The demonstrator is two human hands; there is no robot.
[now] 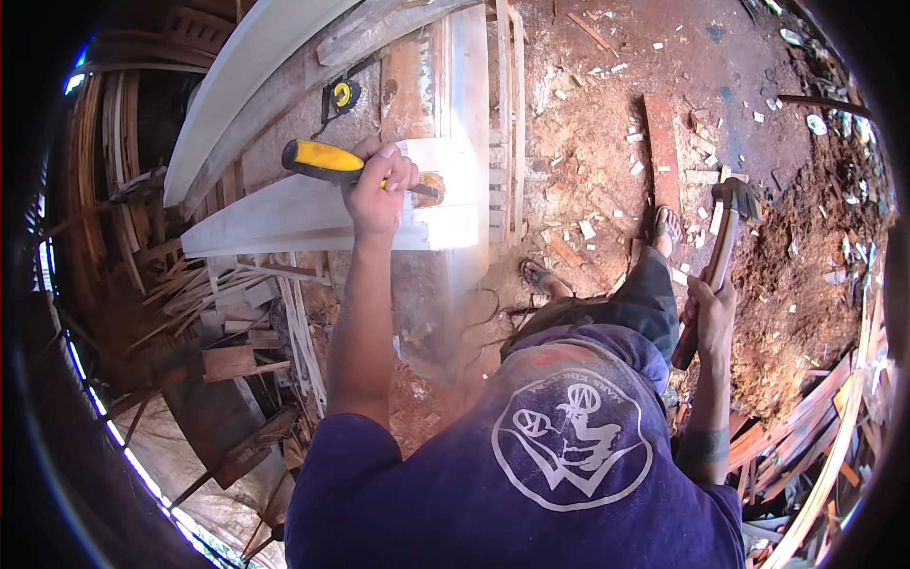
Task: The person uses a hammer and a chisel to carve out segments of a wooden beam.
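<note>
My left hand point(381, 186) is closed around a chisel point(327, 157) with a yellow and black handle. The chisel lies nearly level, its blade reaching right to a brownish cut spot point(428, 188) in a pale, tapered board point(284, 216). Whether the edge touches the wood, I cannot tell. Off to the right, my right hand point(711, 305) grips the wooden handle of a hammer point(728, 228), whose metal head points away from me, well apart from the board.
A yellow and black tape measure point(343, 95) lies beyond the board, near a long curved pale plank point(232, 95). Wood chips and a reddish plank point(661, 147) litter the dirt floor. Scrap wood point(237, 327) piles up at the left, and long strips point(806, 446) at the lower right.
</note>
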